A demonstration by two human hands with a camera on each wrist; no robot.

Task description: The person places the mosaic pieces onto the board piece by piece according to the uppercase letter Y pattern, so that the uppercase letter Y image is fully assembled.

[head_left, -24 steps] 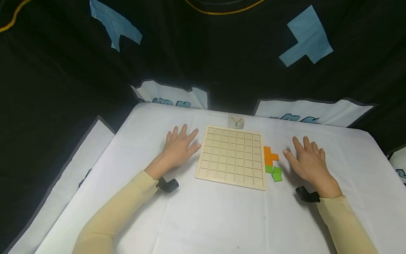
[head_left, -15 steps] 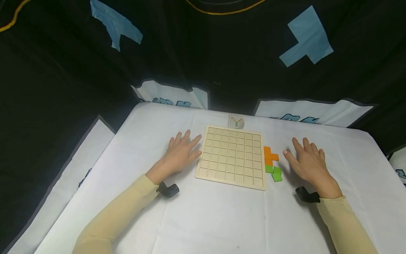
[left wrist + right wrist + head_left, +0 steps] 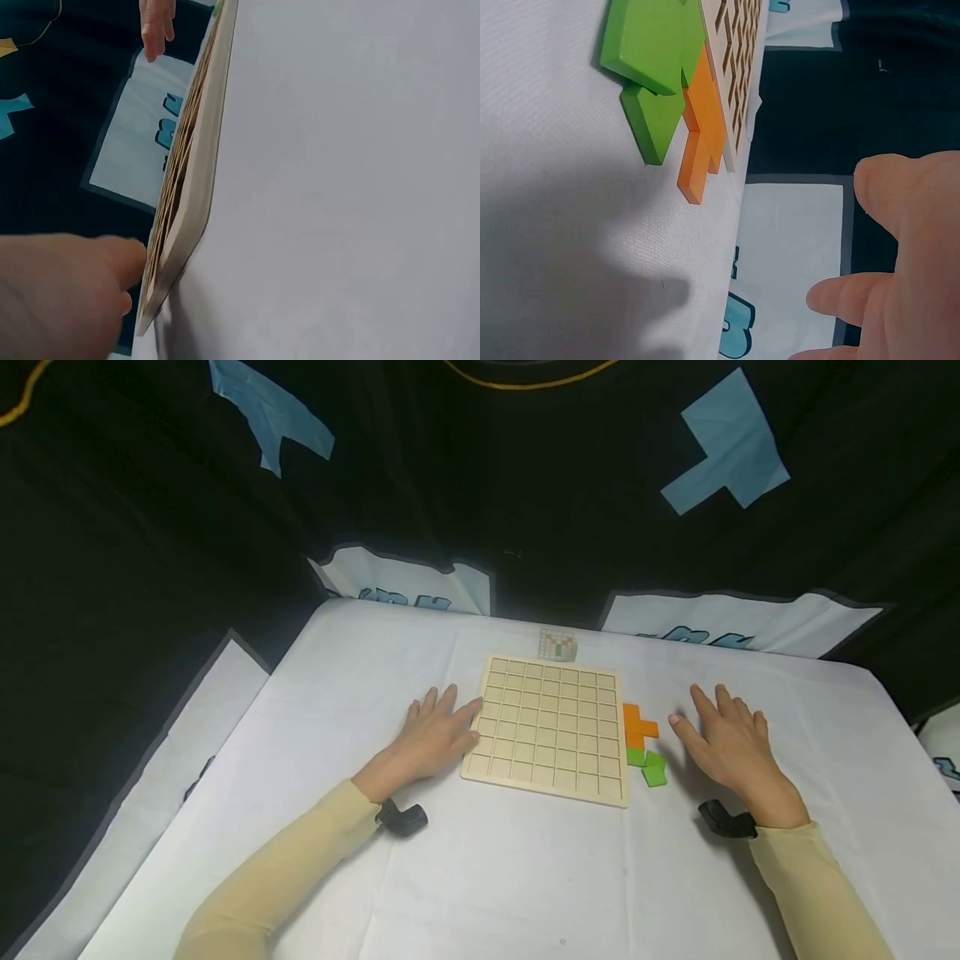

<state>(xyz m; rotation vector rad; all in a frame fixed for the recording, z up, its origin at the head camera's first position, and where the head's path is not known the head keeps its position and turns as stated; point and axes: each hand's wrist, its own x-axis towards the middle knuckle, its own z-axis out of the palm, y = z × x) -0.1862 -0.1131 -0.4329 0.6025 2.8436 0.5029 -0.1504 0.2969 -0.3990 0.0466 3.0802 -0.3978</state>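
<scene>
A square wooden grid board (image 3: 551,731) lies on the white-covered table. My left hand (image 3: 431,739) is at its left edge, fingers spread and holding nothing; thumb and index fingertip are right at the rim. In the left wrist view, the same hand (image 3: 67,292) overlaps the corner of the board (image 3: 199,172). To the right of the board lie an orange T-like piece (image 3: 634,727) and green pieces (image 3: 655,770), seen close up in the right wrist view as flat green blocks (image 3: 649,45). My right hand (image 3: 731,747) hovers right of these pieces, its fingers loosely spread around nothing.
A small card with a coloured grid pattern (image 3: 558,645) lies behind the board. Black cloth (image 3: 525,485) with blue tape hangs beyond the far table edge. Black wrist mounts (image 3: 402,819) sit below both hands.
My left hand has slid toward me and slightly to the right, bringing its fingertips to the board's left edge. The right hand, board and coloured pieces stay in place.
</scene>
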